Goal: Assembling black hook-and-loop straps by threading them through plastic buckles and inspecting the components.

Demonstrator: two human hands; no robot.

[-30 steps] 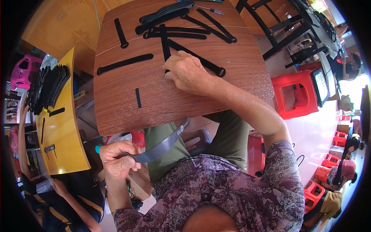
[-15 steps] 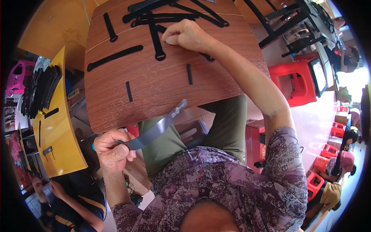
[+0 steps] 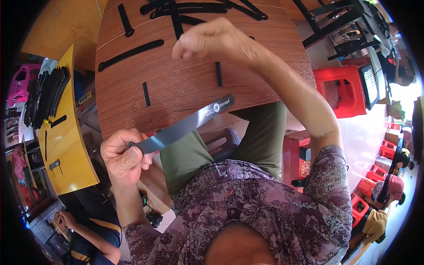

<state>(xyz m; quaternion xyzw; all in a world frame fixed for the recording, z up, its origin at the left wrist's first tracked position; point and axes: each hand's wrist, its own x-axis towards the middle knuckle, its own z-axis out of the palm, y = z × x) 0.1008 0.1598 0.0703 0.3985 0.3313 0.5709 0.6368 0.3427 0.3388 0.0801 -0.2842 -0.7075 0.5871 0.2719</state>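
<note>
A shiny dark grey strap (image 3: 183, 127) with a rounded far end and pale printing is pinched at its near end by my left hand (image 3: 123, 159). It stretches up and to the right, over my lap and the near edge of the brown wooden table (image 3: 185, 88). My right hand (image 3: 205, 42) hovers above the middle of the table with its fingers curled together; what they hold, if anything, is hidden. Two short black strips, a left one (image 3: 146, 94) and a right one (image 3: 219, 74), lie near the front.
Several black straps (image 3: 198, 8) are heaped at the table's far side. Two single straps lie at the left, one slanted (image 3: 131, 55) and one upright (image 3: 126, 20). A yellow board (image 3: 70, 163) with more straps stands left, beside a co-worker's arm (image 3: 92, 236). Right is a red stool (image 3: 342, 86).
The strap in my left hand has straightened and its free end has risen rightward. My right hand has drawn back slightly left and lifted off the straps near the heap.
</note>
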